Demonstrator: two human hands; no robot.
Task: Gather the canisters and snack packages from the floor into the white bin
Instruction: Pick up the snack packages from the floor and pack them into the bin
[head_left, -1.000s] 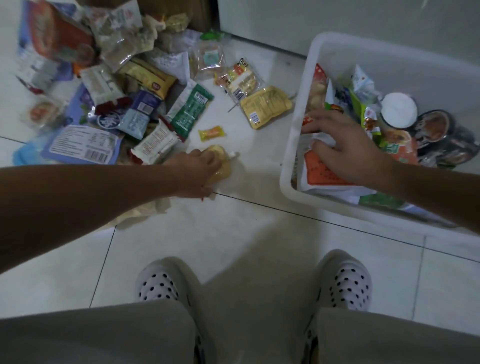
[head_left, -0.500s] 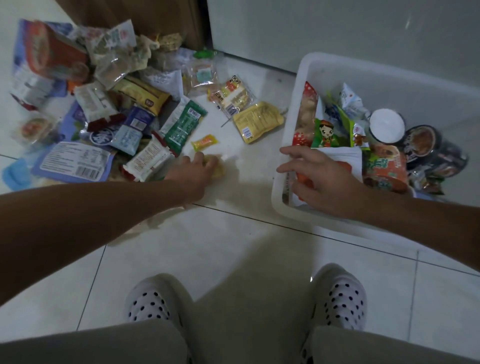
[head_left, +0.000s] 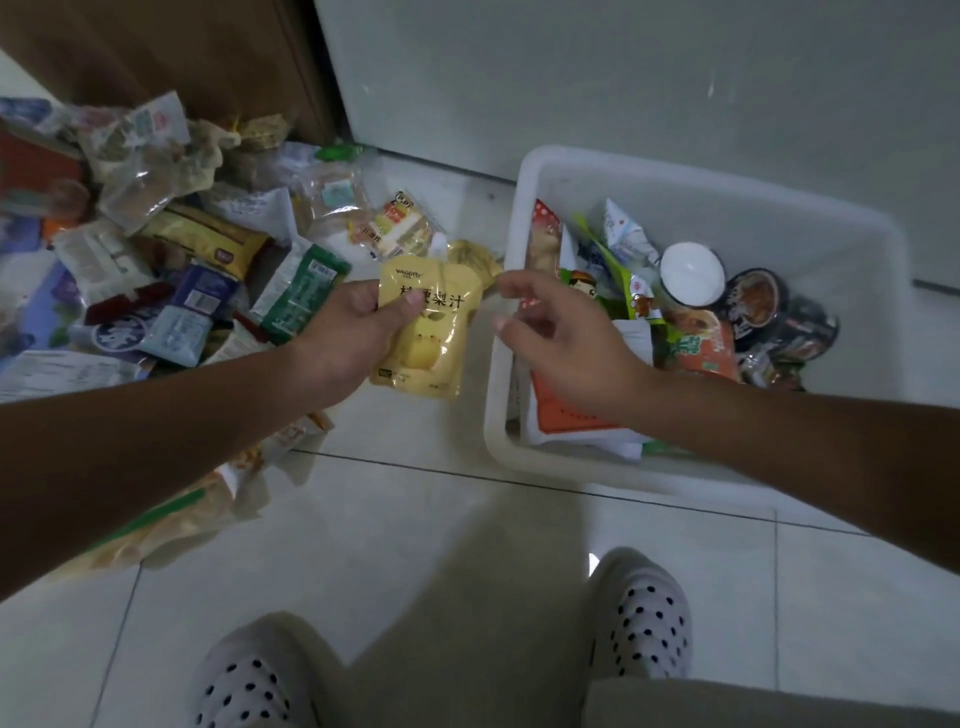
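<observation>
Hanging above the floor (head_left: 415, 545) just beside the bin (head_left: 511, 457), a pouch (head_left: 423, 338) is gripped by the left hand (head_left: 353, 332).
Glossy yellow plastic, a white spout (head_left: 439, 245) and dark lettering are seen on it; the right hand (head_left: 566, 343) is held half open and empty over the smooth white bin.

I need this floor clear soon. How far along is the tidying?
Partly done: the white bin holds several packets and canisters. In hand: the left hand grips a yellow juice pouch; the right hand hovers open beside it. Left: a large pile of packages on the floor.
</observation>
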